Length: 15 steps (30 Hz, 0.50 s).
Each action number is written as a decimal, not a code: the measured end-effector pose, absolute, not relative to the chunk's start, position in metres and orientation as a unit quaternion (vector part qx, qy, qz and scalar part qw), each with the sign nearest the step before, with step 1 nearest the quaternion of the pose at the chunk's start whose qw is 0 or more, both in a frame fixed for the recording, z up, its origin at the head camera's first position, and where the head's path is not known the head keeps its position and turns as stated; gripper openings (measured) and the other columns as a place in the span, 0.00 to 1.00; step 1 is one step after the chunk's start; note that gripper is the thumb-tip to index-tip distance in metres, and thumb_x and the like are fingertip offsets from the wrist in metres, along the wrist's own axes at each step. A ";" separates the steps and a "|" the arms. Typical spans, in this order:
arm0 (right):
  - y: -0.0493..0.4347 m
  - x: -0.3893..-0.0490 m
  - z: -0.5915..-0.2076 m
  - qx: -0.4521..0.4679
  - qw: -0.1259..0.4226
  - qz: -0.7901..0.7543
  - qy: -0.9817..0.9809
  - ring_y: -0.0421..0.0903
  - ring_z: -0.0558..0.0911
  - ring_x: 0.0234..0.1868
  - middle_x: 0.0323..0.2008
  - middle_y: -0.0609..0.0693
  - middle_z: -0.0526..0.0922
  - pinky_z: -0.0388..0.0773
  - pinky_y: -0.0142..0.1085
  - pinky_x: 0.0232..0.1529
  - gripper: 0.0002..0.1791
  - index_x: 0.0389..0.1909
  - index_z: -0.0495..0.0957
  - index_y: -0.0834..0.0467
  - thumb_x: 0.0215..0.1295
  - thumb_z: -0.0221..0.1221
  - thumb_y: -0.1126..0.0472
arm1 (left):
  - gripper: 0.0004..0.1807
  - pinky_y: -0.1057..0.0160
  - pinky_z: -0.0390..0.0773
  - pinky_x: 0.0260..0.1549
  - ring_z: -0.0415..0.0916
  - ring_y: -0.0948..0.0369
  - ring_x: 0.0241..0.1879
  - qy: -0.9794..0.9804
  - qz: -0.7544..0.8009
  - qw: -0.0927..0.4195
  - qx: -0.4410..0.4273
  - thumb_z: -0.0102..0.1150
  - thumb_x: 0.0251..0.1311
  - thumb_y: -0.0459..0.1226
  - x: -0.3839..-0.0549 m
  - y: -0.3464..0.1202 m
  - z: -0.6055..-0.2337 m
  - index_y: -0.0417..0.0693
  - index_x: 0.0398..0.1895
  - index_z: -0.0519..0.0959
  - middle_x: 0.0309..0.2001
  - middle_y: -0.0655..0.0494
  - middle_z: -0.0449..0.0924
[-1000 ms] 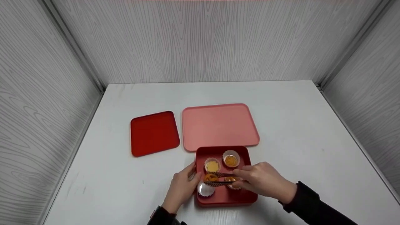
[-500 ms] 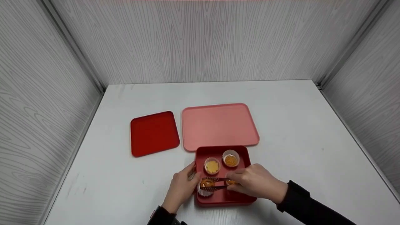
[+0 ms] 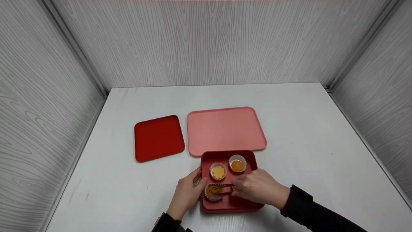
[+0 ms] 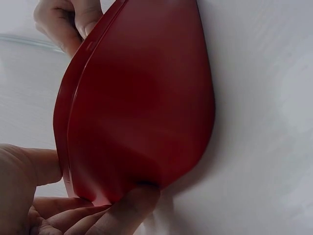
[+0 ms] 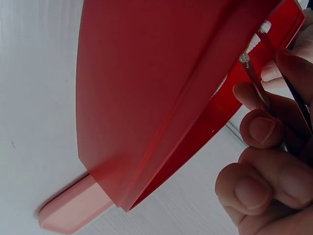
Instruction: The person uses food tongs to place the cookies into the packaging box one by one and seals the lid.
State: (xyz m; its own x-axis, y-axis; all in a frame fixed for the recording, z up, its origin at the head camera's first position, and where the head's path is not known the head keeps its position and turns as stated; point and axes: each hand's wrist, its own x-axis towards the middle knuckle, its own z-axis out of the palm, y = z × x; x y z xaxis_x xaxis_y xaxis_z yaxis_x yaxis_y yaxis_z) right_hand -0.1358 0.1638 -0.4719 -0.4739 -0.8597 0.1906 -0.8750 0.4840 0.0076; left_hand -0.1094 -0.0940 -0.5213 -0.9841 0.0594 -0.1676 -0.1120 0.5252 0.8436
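In the glossy dark red square plastic tray [image 3: 254, 159] on the white desk [image 3: 322, 145], steadied by the left hand [image 3: 186, 193], fluted paper cups [image 3: 219, 171] hold golden pastries; the right hand [image 3: 257, 188] pinches slim metal tongs [image 3: 222, 190] over the tray's near-left cup.

My right hand at the red box

My right hand [image 5: 274, 161] pinches thin dark tongs [image 5: 259, 85] just beside the red box [image 5: 146, 93], whose outer wall fills the view; a pink tray [image 5: 73, 210] edge peeks from beneath on the white table [image 5: 34, 98].
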 end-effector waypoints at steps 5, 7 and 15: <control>0.167 -0.136 -0.467 0.495 0.063 0.041 -0.866 0.31 0.59 0.14 0.16 0.39 0.75 0.53 0.26 0.15 0.15 0.28 0.80 0.51 0.61 0.71 0.46 | 0.31 0.45 0.68 0.69 0.69 0.48 0.70 0.864 0.494 0.098 -0.023 0.58 0.73 0.44 -0.110 -0.093 -0.519 0.43 0.75 0.68 0.68 0.46 0.75; 0.169 -0.136 -0.464 0.487 0.048 0.044 -0.871 0.31 0.61 0.15 0.18 0.39 0.78 0.55 0.25 0.15 0.13 0.34 0.84 0.51 0.61 0.72 0.46 | 0.31 0.45 0.68 0.69 0.70 0.48 0.70 0.862 0.497 0.102 -0.025 0.58 0.73 0.45 -0.110 -0.093 -0.519 0.43 0.75 0.68 0.68 0.46 0.75; 0.172 -0.136 -0.457 0.460 0.001 0.050 -0.887 0.33 0.63 0.14 0.17 0.41 0.79 0.56 0.28 0.15 0.16 0.46 0.87 0.50 0.62 0.71 0.46 | 0.31 0.46 0.69 0.69 0.71 0.49 0.69 0.862 0.499 0.093 -0.017 0.58 0.73 0.45 -0.110 -0.094 -0.521 0.40 0.74 0.68 0.68 0.44 0.75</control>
